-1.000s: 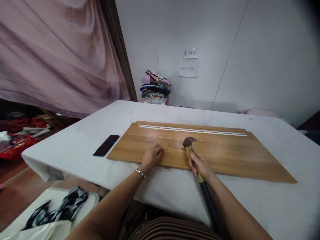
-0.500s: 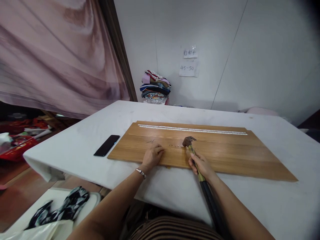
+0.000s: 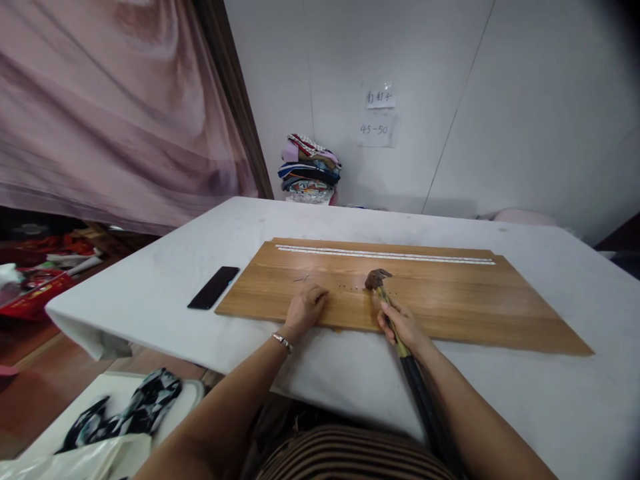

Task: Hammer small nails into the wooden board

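Note:
My right hand (image 3: 404, 328) is wrapped around the neck of a claw hammer (image 3: 401, 348), close below its rusty head. The head rests at or just above the wooden board (image 3: 465, 303), and the long dark handle runs back under my forearm. My left hand (image 3: 305, 308) lies on the board to the left with its fingers curled together; anything inside them is hidden. Between the hands a short row of nail heads (image 3: 351, 288) dots the wood. A few loose nails (image 3: 302, 279) lie just beyond my left hand.
Two white measuring strips (image 3: 385, 255) run along the board's far side. A black phone (image 3: 213, 288) lies left of the board on the white-covered table (image 3: 165, 280). Folded clothes (image 3: 310, 170) are stacked by the wall. A chair (image 3: 193, 393) with patterned cloth stands at lower left.
The view has tilted down slightly, so the wall papers and board sit a little higher or lower in frame. Both hands and the hammer keep practically the same place on the board.

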`<state>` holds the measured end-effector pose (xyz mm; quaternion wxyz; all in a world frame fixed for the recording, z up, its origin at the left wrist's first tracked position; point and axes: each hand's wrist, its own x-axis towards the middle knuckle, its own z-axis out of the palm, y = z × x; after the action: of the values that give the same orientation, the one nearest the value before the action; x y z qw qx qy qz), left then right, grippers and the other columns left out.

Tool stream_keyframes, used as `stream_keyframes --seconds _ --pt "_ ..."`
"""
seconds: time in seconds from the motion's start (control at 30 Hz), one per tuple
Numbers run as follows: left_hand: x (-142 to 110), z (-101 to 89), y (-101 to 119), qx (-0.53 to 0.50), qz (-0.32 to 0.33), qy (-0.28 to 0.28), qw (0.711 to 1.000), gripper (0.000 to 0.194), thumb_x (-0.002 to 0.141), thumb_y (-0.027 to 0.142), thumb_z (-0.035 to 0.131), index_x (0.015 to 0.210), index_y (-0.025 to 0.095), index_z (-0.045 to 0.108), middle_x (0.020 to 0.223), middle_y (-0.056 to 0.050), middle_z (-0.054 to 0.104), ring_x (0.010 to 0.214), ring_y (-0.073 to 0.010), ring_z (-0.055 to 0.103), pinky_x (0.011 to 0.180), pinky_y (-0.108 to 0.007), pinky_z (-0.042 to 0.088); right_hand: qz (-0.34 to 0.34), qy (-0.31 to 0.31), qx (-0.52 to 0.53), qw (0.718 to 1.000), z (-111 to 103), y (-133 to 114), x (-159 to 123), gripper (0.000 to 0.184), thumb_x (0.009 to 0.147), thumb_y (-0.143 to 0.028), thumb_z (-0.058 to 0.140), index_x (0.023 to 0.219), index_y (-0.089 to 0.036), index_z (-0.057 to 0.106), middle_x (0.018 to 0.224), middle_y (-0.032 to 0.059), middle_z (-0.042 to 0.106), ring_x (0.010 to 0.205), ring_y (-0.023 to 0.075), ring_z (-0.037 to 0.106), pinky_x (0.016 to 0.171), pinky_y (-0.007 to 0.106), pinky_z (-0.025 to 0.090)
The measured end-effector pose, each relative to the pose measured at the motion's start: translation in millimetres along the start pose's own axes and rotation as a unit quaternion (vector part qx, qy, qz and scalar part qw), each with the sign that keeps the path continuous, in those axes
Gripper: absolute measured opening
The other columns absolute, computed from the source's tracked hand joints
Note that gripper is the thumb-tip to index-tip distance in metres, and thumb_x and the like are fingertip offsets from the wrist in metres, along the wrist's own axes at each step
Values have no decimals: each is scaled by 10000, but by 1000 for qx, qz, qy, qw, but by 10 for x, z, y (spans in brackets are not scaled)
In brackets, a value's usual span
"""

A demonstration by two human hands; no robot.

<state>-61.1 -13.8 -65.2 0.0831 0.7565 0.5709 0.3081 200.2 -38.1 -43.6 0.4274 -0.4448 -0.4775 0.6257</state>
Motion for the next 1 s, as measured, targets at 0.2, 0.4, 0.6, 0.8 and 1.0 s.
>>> stream_keyframes --seconds 0.2,0.4,0.6,0.8,1.0 --pt "2 4 0 9 -5 3 1000 153 911 197 529 946 215 677 955 -26 695 910 -157 637 831 -272 500 3 -5 0 1000 -16 -1 -7 467 720 -657 644 779 -219 493 504 -76 541 285 50 366 272 174 292" --pt "-3 7 -11 6 3 9 1000 147 911 191 522 916 202 668 937 -30 689 894 -160 641 820 -280 506 0 -1 5 1000 -10 30 13 482 710 -666 649 821 -220 503 521 -85 550 282 50 358 264 176 304" --pt "-7 9 -14 -1 6 23 1000 154 912 199 517 925 216 669 943 -27 693 886 -157 644 810 -277 513 -5 1 5 1000 4 -4 1 489 709 -670 645 834 -217 510 514 -87 544 279 49 355 264 178 295" --pt "-7 -1 -3 5 -3 24 1000 141 906 191 521 900 217 660 917 -24 689 884 -159 638 818 -282 506 7 3 3 1000 4 -5 -13 488 710 -659 649 868 -214 529 514 -87 544 282 52 353 269 181 292" --pt "-9 -7 -4 5 -17 12 1000 147 903 205 512 902 218 658 924 -24 692 881 -164 642 807 -283 507 7 0 5 1000 5 7 -8 494 716 -671 638 852 -213 514 526 -89 544 283 46 350 267 177 306"
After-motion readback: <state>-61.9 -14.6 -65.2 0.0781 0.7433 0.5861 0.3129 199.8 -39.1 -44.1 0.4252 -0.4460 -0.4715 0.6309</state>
